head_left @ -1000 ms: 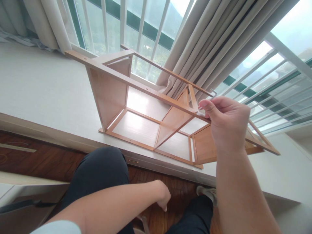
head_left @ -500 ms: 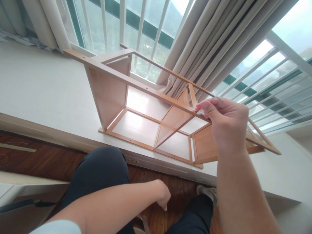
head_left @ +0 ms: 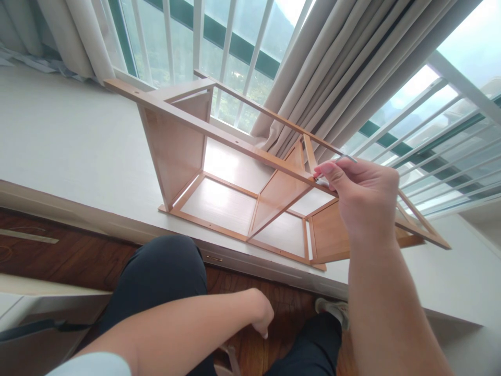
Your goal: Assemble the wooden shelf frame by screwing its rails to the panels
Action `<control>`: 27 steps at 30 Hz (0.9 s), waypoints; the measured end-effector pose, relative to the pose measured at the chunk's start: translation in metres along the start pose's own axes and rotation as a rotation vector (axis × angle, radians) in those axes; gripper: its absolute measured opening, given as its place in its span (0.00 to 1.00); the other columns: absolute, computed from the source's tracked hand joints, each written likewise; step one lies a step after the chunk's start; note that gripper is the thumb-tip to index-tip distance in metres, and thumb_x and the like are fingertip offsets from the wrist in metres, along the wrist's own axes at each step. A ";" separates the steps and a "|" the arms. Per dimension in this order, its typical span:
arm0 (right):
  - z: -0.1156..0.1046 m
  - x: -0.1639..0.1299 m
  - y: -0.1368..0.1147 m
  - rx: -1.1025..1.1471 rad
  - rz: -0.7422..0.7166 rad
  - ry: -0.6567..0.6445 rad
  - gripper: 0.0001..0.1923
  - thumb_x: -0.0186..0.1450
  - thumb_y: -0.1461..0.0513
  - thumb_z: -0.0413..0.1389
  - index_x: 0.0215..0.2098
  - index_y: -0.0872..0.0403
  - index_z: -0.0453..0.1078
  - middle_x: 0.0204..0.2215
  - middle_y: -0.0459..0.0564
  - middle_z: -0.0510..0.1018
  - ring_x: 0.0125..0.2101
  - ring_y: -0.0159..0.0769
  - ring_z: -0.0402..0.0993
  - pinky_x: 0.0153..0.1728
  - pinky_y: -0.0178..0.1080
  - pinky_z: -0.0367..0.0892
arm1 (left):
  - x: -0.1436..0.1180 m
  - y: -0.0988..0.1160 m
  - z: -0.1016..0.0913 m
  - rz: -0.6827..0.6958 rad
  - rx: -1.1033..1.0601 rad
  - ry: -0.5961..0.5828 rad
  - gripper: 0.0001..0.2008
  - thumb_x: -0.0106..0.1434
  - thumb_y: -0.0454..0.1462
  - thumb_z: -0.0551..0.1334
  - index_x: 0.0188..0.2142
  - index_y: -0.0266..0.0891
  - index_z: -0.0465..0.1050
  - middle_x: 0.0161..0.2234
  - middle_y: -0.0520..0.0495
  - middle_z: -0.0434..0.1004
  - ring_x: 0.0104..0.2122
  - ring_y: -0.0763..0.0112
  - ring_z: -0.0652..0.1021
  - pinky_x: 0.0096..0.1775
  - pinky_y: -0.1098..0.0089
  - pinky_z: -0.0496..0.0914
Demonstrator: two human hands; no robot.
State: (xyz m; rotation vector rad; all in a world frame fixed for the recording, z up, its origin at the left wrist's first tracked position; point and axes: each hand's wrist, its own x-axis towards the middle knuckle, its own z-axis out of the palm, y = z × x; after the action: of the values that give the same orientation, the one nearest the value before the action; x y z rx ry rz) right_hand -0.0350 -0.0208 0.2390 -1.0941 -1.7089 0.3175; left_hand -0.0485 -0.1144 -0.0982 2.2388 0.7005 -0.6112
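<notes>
My right hand [head_left: 362,190] is closed in a pinch at the top rail [head_left: 266,156] of a wooden shelf frame. A thin metal hex key [head_left: 347,157] shows above its fingers. A small dark tip pokes out from the pinch, touching or very close to the rail. The frame lies on its side, with a middle wooden panel [head_left: 279,188] and a left end panel [head_left: 176,146] standing between its rails. My left hand [head_left: 261,313] hangs bent downward over the floor, away from the frame. Most of its fingers are hidden.
The frame rests on a white window ledge [head_left: 78,141]. Behind it are white window bars [head_left: 198,36] and a beige curtain [head_left: 336,57]. My knee [head_left: 168,261] is close to the ledge's front edge. Dark wooden floor [head_left: 285,303] lies below.
The metal hex key has shifted very slightly at my right hand. Otherwise both hands and the frame stay in place.
</notes>
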 end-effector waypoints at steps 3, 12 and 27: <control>-0.001 0.000 0.001 -0.002 -0.006 -0.003 0.08 0.59 0.57 0.69 0.27 0.52 0.81 0.21 0.46 0.78 0.23 0.30 0.72 0.25 0.34 0.73 | -0.003 0.001 -0.002 0.008 0.014 -0.001 0.20 0.55 0.50 0.71 0.42 0.44 0.86 0.39 0.38 0.86 0.41 0.47 0.84 0.43 0.53 0.76; -0.002 0.001 0.001 0.056 0.001 -0.019 0.07 0.59 0.58 0.69 0.27 0.52 0.82 0.23 0.47 0.79 0.24 0.30 0.72 0.26 0.35 0.75 | -0.003 0.001 -0.002 0.001 0.003 0.009 0.18 0.53 0.50 0.72 0.41 0.45 0.86 0.38 0.39 0.87 0.41 0.48 0.84 0.43 0.55 0.76; -0.001 0.001 -0.001 0.047 0.001 -0.055 0.08 0.59 0.56 0.70 0.26 0.51 0.82 0.22 0.46 0.78 0.26 0.32 0.74 0.27 0.35 0.75 | -0.003 0.001 -0.003 0.005 0.026 0.002 0.20 0.54 0.51 0.71 0.42 0.45 0.86 0.39 0.38 0.87 0.41 0.49 0.84 0.41 0.56 0.76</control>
State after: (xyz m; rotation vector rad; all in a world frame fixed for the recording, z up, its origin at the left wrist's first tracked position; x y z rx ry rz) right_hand -0.0342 -0.0206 0.2405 -1.0599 -1.7412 0.3898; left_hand -0.0495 -0.1136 -0.0941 2.2650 0.6918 -0.6197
